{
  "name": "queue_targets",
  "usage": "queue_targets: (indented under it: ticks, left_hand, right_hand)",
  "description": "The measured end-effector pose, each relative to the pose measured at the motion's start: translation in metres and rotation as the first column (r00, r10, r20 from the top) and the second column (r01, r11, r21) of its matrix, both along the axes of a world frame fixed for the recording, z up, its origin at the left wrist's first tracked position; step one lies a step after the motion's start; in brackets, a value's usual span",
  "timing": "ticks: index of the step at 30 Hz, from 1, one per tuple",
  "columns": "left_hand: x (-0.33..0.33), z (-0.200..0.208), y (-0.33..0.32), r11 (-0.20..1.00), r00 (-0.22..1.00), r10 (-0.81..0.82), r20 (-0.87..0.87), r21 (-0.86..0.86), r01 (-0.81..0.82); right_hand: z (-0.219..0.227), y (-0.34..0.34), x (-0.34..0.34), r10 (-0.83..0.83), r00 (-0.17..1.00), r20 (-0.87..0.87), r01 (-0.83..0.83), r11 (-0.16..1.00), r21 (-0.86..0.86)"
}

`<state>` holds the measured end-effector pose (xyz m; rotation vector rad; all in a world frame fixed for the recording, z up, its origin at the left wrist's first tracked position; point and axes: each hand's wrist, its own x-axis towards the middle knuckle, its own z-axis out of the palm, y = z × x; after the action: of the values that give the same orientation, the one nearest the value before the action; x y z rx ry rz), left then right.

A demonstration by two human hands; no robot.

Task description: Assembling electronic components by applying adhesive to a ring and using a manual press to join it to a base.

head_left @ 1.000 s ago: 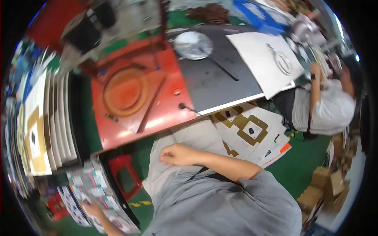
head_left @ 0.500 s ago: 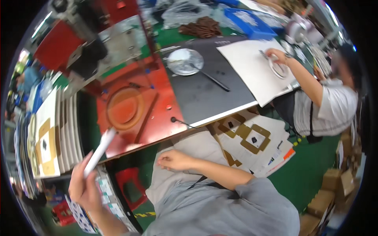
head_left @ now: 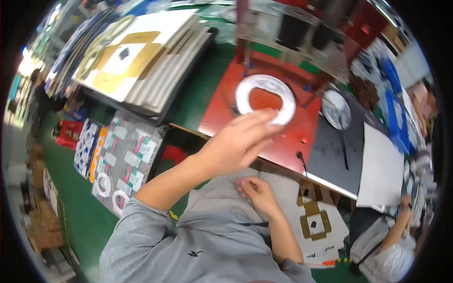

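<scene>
Partly behind left hand (head_left: 238, 141), white ring (head_left: 266, 81), on red plate (head_left: 289, 141)

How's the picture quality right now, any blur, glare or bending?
Head view: motion blur softens the left hand, while the right hand looks sharper; head view: bright patches wash out the left rim; head view: fisheye bends things toward dark corners.

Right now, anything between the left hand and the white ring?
Nothing visible. In this view the left hand overlaps the near edge of the white ring; blur hides whether they touch. The right hand is apart from both, off the red plate.
</scene>
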<state>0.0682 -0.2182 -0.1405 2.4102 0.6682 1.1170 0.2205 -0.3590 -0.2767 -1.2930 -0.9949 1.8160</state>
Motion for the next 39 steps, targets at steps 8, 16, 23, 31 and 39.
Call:
queue_targets:
  ticks: [8,16,23,31,39]
  left_hand:
    - [-0.145,0.099,0.067,0.691,0.774,0.607,0.18,0.361,-0.626]
    - [-0.351,0.077,0.184,0.301,0.204,0.923,-0.326,0.28,-0.912]
    - [-0.316,0.067,0.133,0.253,0.222,0.962,-0.161,0.21,-0.944]
    - [-0.268,0.091,-0.007,0.494,0.469,0.867,-0.168,0.17,-0.853]
    - [-0.231,0.027,-0.075,0.415,0.7,0.497,-0.513,-0.568,-0.711]
  right_hand:
    - [0.009,0.008,-0.01,0.041,0.994,0.102,-0.038,0.999,-0.031]
    - [-0.003,0.011,-0.022,0.053,0.99,0.131,-0.057,0.998,0.027]
    - [-0.002,-0.002,-0.024,0.054,0.991,0.123,-0.049,0.998,-0.041]
    - [0.009,0.013,-0.041,0.128,0.986,0.106,-0.127,0.992,-0.018]
    - [0.04,0.019,-0.084,0.345,0.939,-0.004,-0.345,0.939,0.007]
